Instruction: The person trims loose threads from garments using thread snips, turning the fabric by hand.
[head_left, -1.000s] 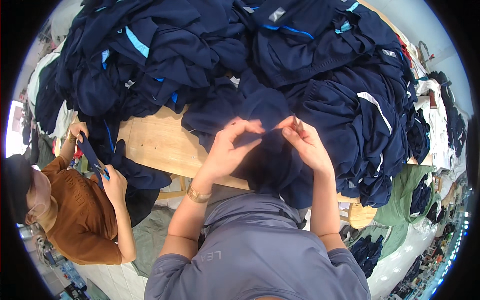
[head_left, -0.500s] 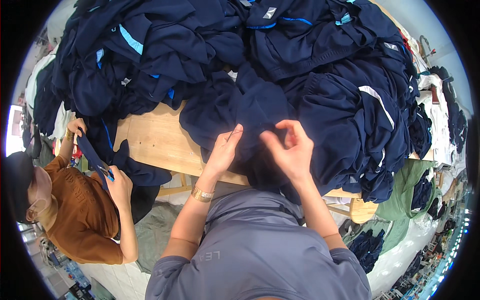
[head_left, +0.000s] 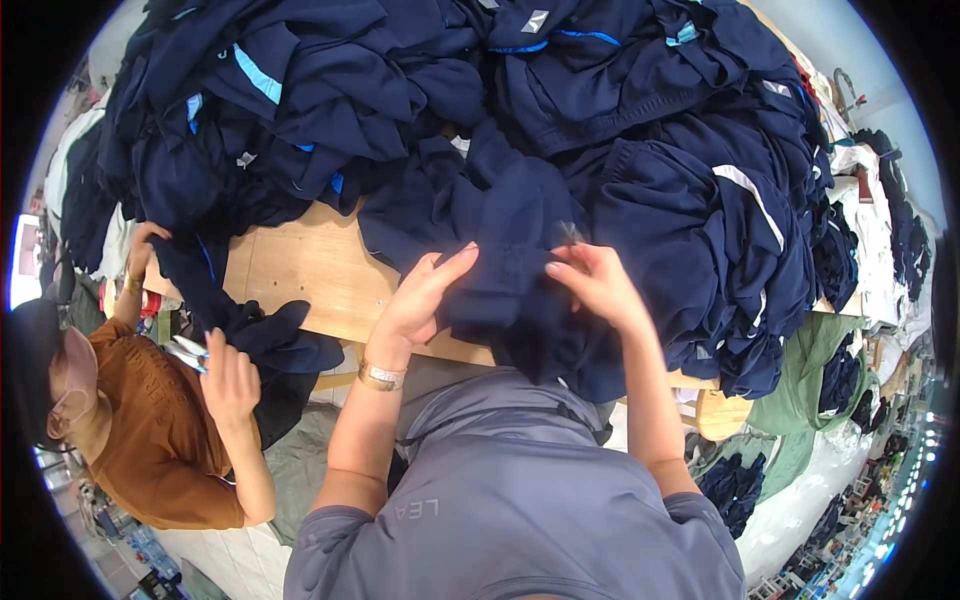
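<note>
A navy garment is spread between my hands at the table's near edge, part of it smeared by motion. My left hand is closed on its left side, thumb on top. My right hand is at its right side, with thumb and fingertips pinched together. A small silvery tool sticks up past those fingertips, too blurred for its kind to show. Whether the right fingers also grip the cloth is hidden.
Heaped navy garments cover most of the wooden table. At left, a co-worker in a brown shirt holds navy cloth and small blue-handled snips. A wooden stool and green cloth are at right.
My left hand has moved slightly left and down, my right hand slightly right. The cloth between them has shifted, and a silvery tool now shows at my right fingertips. The co-worker's snips have moved left.
</note>
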